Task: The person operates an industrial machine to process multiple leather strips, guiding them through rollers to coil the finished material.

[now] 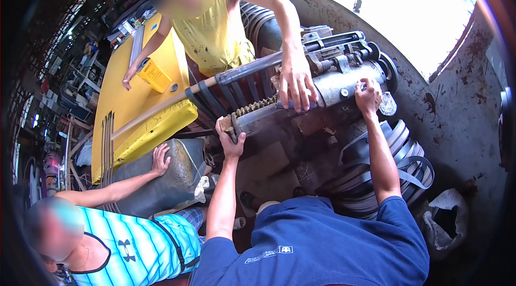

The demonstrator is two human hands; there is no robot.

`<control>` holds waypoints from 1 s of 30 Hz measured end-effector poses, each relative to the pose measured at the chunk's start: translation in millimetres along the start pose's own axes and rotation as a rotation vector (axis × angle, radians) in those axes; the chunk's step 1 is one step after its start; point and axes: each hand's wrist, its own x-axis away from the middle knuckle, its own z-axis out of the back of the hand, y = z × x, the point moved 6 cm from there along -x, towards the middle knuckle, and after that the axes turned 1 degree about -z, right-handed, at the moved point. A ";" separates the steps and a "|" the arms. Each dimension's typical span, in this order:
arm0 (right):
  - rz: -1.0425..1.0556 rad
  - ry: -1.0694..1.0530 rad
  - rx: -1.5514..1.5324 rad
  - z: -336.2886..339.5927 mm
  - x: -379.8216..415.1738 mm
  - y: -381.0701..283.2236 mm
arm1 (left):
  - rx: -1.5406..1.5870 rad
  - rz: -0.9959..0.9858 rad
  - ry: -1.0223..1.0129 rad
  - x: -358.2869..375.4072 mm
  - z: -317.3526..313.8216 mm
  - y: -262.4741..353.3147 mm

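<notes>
A strip-cutting-like machine with a grey metal drum point(338, 83) lies across the middle of the view. My left hand point(231, 140) grips the end bracket point(233, 123) of the machine's lower bar, its thumb apart from the fingers. Beside it runs a coiled spring or screw point(257, 105). At the drum's right end, my right hand point(368, 95) has its fingers curled against the metal, near the wheel point(388, 71). Between my hands, a co-worker's hand point(295, 83) rests over the drum's left edge. Black strips point(236, 92) pass under a long tube point(250, 69).
A yellow table point(121, 92) with a yellow box point(154, 75) stands left. A person in yellow leans across the machine; another, in a blue striped top, touches a dark roll point(161, 176). Coiled dark strips point(371, 173) and a white sack point(449, 221) lie right, by a wall point(430, 103).
</notes>
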 end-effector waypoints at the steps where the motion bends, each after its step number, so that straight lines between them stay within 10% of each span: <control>1: 0.003 0.000 0.003 0.0 0.1 -0.2 | -0.001 -0.003 0.002 -0.1 -0.2 0.5; 30: 0.025 0.035 -0.017 3.4 1.3 -2.7 | 0.027 0.002 -0.018 -0.9 -2.0 4.2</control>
